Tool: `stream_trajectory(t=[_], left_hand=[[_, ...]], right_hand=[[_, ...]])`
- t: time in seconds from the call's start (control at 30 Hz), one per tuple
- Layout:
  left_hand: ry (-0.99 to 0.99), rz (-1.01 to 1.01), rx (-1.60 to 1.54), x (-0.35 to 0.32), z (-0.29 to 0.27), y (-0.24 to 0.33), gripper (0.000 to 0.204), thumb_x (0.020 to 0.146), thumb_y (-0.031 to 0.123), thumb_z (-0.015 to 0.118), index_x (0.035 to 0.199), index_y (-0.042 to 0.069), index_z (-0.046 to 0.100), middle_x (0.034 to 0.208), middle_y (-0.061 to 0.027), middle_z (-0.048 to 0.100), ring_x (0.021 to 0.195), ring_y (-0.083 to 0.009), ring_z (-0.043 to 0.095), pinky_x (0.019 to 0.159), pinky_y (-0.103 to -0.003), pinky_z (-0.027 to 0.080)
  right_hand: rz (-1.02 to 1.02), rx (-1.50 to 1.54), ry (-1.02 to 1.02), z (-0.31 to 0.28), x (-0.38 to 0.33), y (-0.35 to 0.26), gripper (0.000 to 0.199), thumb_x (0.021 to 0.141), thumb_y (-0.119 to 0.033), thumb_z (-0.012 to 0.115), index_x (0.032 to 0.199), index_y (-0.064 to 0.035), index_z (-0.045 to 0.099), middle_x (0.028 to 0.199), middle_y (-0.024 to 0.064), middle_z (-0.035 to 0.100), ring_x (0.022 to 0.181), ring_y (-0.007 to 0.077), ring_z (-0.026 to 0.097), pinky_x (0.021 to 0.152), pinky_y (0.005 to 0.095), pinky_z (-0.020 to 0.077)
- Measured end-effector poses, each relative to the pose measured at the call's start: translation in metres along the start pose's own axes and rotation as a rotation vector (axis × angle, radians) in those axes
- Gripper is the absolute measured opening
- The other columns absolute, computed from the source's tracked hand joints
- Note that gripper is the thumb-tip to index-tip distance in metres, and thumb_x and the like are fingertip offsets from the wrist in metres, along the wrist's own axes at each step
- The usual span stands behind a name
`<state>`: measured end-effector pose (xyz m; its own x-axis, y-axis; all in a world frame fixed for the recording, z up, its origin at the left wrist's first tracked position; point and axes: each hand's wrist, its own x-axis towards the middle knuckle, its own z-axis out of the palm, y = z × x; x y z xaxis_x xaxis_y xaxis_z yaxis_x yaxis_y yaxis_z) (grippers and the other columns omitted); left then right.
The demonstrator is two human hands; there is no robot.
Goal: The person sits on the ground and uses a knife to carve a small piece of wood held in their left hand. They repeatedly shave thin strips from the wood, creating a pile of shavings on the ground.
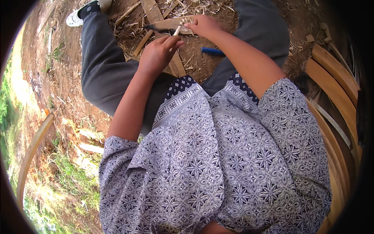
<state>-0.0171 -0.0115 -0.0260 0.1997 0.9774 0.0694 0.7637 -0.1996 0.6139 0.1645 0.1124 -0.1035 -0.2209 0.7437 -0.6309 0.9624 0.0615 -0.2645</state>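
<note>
My left hand (157,52) is closed, with a short pale stick (177,31) standing up from between its fingers. Just to the right and a little farther off, my right hand (204,26) has its thumb and fingers drawn together. Its fingertips are close to the stick's upper end, and I cannot make out what they hold. Under and beyond both hands lies a light wooden piece (171,24) with a curved edge. A dark, narrow, jagged-looking shape (157,29) lies along it by my left fingers; its kind is unclear. My hands partly cover the wood.
Wooden strips (152,11) and shavings lie on the brown soil between my outstretched legs. A blue cylindrical object (212,51) is beside my right thigh. Curved planks (334,80) are stacked at my right. Another curved wooden piece (33,150) stands at the left, near grass.
</note>
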Motion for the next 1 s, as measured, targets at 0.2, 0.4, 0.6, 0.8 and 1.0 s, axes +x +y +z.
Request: stream_trajectory(t=[0.2, 0.4, 0.6, 0.8, 1.0], left_hand=[[-0.008, -0.058, -0.041, -0.002, 0.002, -0.003, 0.016, 0.097, 0.023, 0.070, 0.103, 0.008, 0.072, 0.095, -0.0109, 0.074, 0.082, -0.0341, 0.071, 0.070, -0.042, 0.057], [-0.066, -0.060, -0.033, -0.001, 0.001, 0.001, 0.015, 0.096, 0.021, 0.071, 0.103, 0.007, 0.072, 0.096, -0.0124, 0.074, 0.083, -0.0347, 0.071, 0.071, -0.042, 0.057], [-0.019, -0.053, -0.038, 0.000, -0.003, 0.003, 0.017, 0.095, 0.023, 0.072, 0.103, 0.008, 0.074, 0.096, -0.0113, 0.075, 0.083, -0.0331, 0.072, 0.070, -0.042, 0.057], [0.011, -0.022, -0.006, 0.001, -0.003, 0.001, 0.018, 0.095, 0.025, 0.073, 0.102, 0.009, 0.074, 0.095, -0.0104, 0.075, 0.081, -0.0324, 0.072, 0.069, -0.041, 0.058], [0.028, -0.018, 0.016, 0.002, 0.000, 0.002, 0.017, 0.095, 0.024, 0.073, 0.100, 0.008, 0.074, 0.093, -0.0093, 0.075, 0.079, -0.0318, 0.072, 0.068, -0.041, 0.057]], right_hand=[[0.015, -0.058, -0.118, -0.022, -0.001, -0.013, 0.058, 0.091, -0.065, 0.063, 0.127, -0.0206, 0.070, 0.125, 0.0093, 0.072, 0.119, 0.0304, 0.067, 0.096, 0.0517, 0.0524], [0.033, -0.089, -0.040, -0.011, 0.007, -0.005, 0.057, 0.092, -0.064, 0.062, 0.126, -0.0187, 0.070, 0.125, 0.0101, 0.071, 0.118, 0.0307, 0.068, 0.096, 0.0517, 0.0527], [0.024, -0.010, -0.129, 0.005, 0.024, 0.019, 0.056, 0.091, -0.065, 0.062, 0.118, -0.0172, 0.072, 0.116, 0.0101, 0.073, 0.113, 0.0290, 0.069, 0.092, 0.0518, 0.0530], [-0.036, 0.022, -0.157, -0.013, 0.000, 0.002, 0.055, 0.090, -0.068, 0.062, 0.111, -0.0191, 0.072, 0.114, 0.0089, 0.074, 0.111, 0.0283, 0.070, 0.092, 0.0538, 0.0521], [-0.004, -0.020, -0.042, 0.002, 0.009, -0.003, 0.053, 0.093, -0.065, 0.061, 0.117, -0.0190, 0.072, 0.117, 0.0102, 0.073, 0.111, 0.0295, 0.070, 0.092, 0.0512, 0.0537]])
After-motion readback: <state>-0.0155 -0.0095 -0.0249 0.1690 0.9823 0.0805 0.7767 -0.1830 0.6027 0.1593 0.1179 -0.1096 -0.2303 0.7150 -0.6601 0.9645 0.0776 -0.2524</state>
